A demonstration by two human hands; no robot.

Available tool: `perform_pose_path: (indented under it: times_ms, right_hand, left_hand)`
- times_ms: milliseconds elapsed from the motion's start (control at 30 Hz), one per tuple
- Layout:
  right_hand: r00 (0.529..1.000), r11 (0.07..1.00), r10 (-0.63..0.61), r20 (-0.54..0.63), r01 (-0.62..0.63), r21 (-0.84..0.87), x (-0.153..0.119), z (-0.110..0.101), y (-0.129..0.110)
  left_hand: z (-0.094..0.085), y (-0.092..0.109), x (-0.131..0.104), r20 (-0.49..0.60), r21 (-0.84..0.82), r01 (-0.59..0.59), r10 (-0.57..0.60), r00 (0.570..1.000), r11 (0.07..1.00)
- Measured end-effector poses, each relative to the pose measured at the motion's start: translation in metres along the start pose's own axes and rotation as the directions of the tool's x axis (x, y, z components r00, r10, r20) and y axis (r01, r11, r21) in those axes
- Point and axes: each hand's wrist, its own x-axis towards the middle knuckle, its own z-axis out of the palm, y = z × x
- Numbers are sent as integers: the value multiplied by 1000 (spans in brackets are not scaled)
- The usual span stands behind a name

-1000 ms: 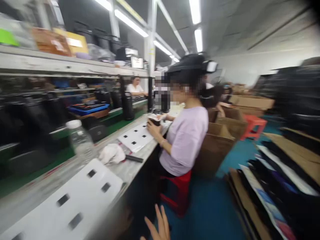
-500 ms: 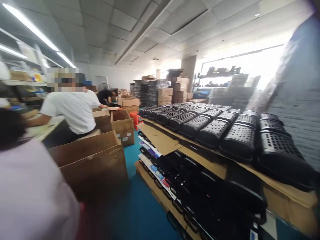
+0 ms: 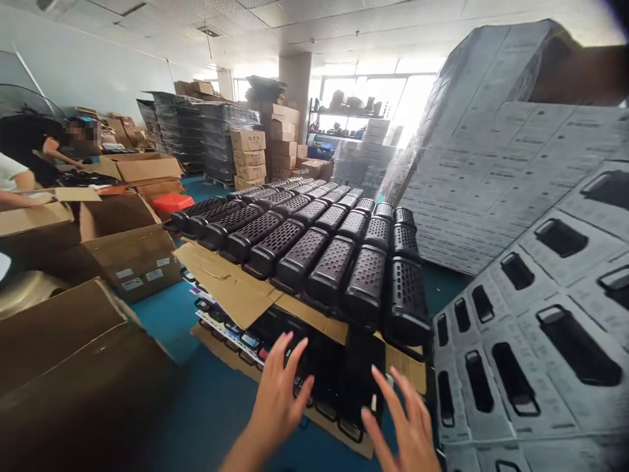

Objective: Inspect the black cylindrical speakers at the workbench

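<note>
The view has swung away from the assembly counter and the seated co-worker seen a second ago, past the half-turned view of the stacked pallet, and now faces that pallet squarely. Both hands, absent half a second ago, have come up into the lower centre of the frame. The work in hand has therefore moved from the counter to the stacked stock.

The left hand (image 3: 280,393) is raised with fingers spread wide, palm toward the stack, holding nothing. The right hand (image 3: 407,426) is likewise fully open, fingers fanned, empty. Neither grip touches anything as far as can be judged; the fingertips overlap the dark lower layer in the picture, but contact cannot be confirmed from this angle.

The black perforated housings (image 3: 314,249) lie in rows across the centre of the frame, on a cardboard sheet (image 3: 230,282) that separates them from further dark layers beneath. The hands sit just below the near edge of this stack.

Grey moulded trays (image 3: 515,341) lean at lower right. Open cardboard boxes (image 3: 98,242) stand at left, where another person (image 3: 29,144) works at upper left.
</note>
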Motion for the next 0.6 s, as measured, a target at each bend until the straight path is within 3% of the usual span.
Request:
perform_pose_path:
  times_ms: [33,67,133,200,333,433,500,600]
  right_hand:
    - [991,976,129,27,-122,-178,23,-21,-4]
    - [984,961,170,44,-156,-228,46,-38,-8]
    - [970,942,224,98,-190,-276,84,-61,-16]
    - [959,952,221,177,-173,-252,108,-72,-17]
    - [917,990,139,374,-118,-80,133,-74,-4]
    - [898,992,78,432,-115,60,148,-70,6]
    - [903,986,85,420,-136,94,156,-67,7]
    - [907,981,100,409,-159,114,160,-64,6]
  left_hand:
    - [-15,10,33,6,43,-15,14,1000,999]
    - [-28,16,63,22,72,-19,17,1000,997]
    - [-46,20,112,86,146,5,-18,996,989]
    - [-55,15,143,194,221,6,-50,980,975]
    - [-60,-3,183,424,291,-82,-52,904,953]
    - [-62,-10,208,563,280,-114,-67,823,953]
    - [-63,-12,217,607,272,-113,-79,791,956]
    - [-65,-9,219,613,264,-98,-88,785,960]
